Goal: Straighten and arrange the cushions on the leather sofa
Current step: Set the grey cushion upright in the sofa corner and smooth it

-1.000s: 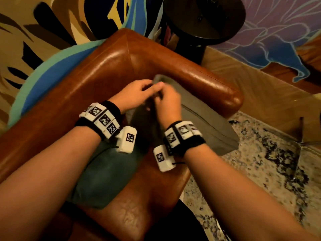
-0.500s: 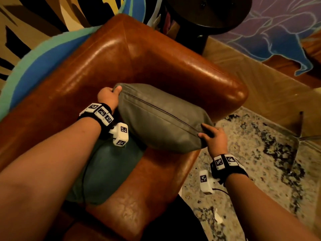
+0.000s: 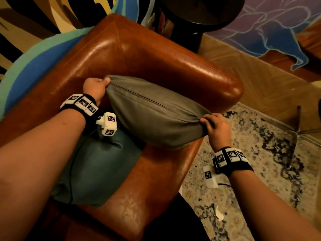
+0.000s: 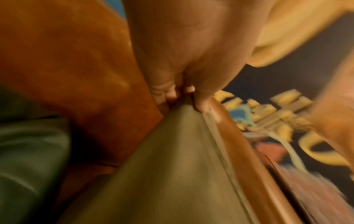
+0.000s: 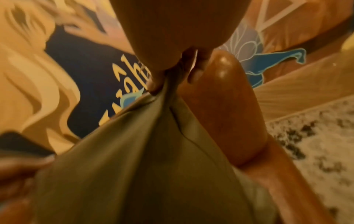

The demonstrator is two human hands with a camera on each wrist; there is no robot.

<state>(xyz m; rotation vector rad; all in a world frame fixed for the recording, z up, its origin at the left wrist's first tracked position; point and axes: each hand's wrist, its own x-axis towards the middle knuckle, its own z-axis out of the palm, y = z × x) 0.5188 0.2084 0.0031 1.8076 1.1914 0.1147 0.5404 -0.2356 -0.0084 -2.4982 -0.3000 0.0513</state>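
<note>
A grey cushion [image 3: 152,113] with a zip seam along its top edge is held up over the seat of the brown leather sofa [image 3: 156,53], close to the armrest. My left hand [image 3: 96,87] pinches its far left corner and my right hand [image 3: 213,126] pinches its near right corner, stretching it between them. In the left wrist view my fingers [image 4: 168,91] bunch the grey cushion [image 4: 162,166] at its tip. The right wrist view shows my fingers [image 5: 159,78] gripping the gathered corner of the cushion [image 5: 143,159]. A teal cushion [image 3: 97,167] lies flat on the seat below my left forearm.
A dark round side table [image 3: 199,13] stands behind the armrest. A speckled rug [image 3: 260,162] covers the floor to the right, with wood flooring [image 3: 251,75] beyond. A painted wall [image 3: 34,23] rises behind the sofa back. A metal chair leg [image 3: 298,122] stands at the right.
One second ago both hands were together at one corner of the grey cushion. They have since spread apart to opposite corners, and the cushion now hangs stretched between them.
</note>
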